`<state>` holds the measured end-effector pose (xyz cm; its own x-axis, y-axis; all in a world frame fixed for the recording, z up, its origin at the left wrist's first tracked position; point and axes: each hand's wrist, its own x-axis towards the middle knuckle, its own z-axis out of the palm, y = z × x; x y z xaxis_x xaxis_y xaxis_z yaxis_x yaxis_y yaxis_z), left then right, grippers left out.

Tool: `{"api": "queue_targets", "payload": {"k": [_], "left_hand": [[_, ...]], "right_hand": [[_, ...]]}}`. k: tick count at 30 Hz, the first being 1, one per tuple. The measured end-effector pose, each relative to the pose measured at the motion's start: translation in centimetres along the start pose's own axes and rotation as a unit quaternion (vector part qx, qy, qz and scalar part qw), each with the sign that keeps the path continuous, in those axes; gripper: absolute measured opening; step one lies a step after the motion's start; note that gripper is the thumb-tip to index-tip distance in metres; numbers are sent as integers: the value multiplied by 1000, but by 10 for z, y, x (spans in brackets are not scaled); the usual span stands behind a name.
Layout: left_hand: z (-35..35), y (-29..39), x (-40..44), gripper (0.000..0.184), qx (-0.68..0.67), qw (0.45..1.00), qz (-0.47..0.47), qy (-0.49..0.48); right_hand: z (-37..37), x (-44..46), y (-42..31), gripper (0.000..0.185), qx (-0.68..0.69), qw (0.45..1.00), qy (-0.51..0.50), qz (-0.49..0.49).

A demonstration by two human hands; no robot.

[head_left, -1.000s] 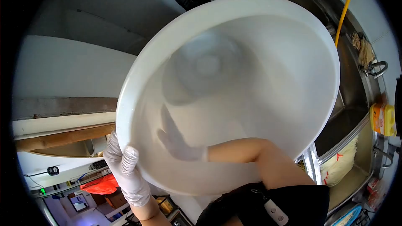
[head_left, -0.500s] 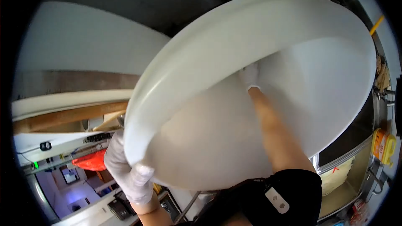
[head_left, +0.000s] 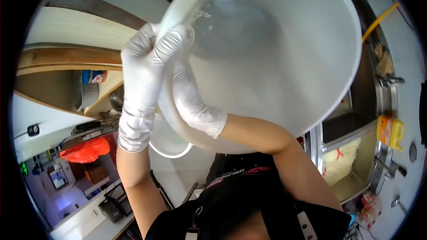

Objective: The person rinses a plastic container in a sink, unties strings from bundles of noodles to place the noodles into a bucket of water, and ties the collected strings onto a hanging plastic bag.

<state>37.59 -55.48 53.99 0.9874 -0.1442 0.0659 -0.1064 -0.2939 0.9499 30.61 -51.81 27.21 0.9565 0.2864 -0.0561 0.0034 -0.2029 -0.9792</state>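
Gloved hands: both wear white in the head view; the left hand (head_left: pixel 149 66), toward 10 o'clock, grasps the tub's rim, thumb on the inner side, the other fingers toward the outer; the right hand (head_left: pixel 190 98), near the centre, lies along the inner wall, fingers pointing to 11; its fingertips pass behind the left hand, so I cannot make out whether they hold anything.
White tub (head_left: pixel 284 66): spreads from about 11 round to 3 o'clock, tilted, its mouth facing the camera; whatever bears its weight beneath is hidden.
Clear drops (head_left: pixel 209 16): a few on the 2 o'clock side of the left thumb; water or suds, too small to say.
White pail (head_left: pixel 175 156): at 7 o'clock, beyond the tub's lower edge, partly covered by it.
Sink side: metal sink (head_left: pixel 349 137) between 3 and 4; yellow bottle (head_left: pixel 390 132) at 3; pale bundle (head_left: pixel 340 162) with red ties at 4; yellow hose (head_left: pixel 378 22) at 2.
Shelf side: wooden shelf (head_left: pixel 71 58) toward 10, near the left hand; red bag (head_left: pixel 84 150) between 8 and 9.
Slip risk: the tub could slide or swing down, since only the left grip is plain and wet gloves would hold a smooth rim poorly.
Spill risk: any liquid inside could run over the lower edge toward 6, onto the clothes, if the tilt grew.
Knock risk: the left knuckles could strike the shelf if the rim swung toward 9.
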Motion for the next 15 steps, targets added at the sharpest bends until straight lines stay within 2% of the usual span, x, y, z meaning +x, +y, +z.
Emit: {"api": "queue_targets", "payload": {"k": [3,6,9,11,13,15], "left_hand": [[0,1,3,19,3,1000,-8,4],[2,1,4,18,4,1000,7,18],[0,-7,-1,21,-6,1000,14,-5],[1,-10,-8,22,-4,1000,26,2],[1,-6,-9,22,2,1000,10,-1],[2,-5,-8,22,9,1000,14,-2]], "right_hand": [[-33,-54,8,46,-58,997,-38,-24],[-126,-111,47,48,-233,970,-72,-19],[-250,-155,87,49,-503,858,-93,43],[-298,-171,99,50,-595,796,-96,57],[-286,-184,107,51,-613,784,-93,16],[-243,-190,96,53,-575,814,-81,-23]]}}
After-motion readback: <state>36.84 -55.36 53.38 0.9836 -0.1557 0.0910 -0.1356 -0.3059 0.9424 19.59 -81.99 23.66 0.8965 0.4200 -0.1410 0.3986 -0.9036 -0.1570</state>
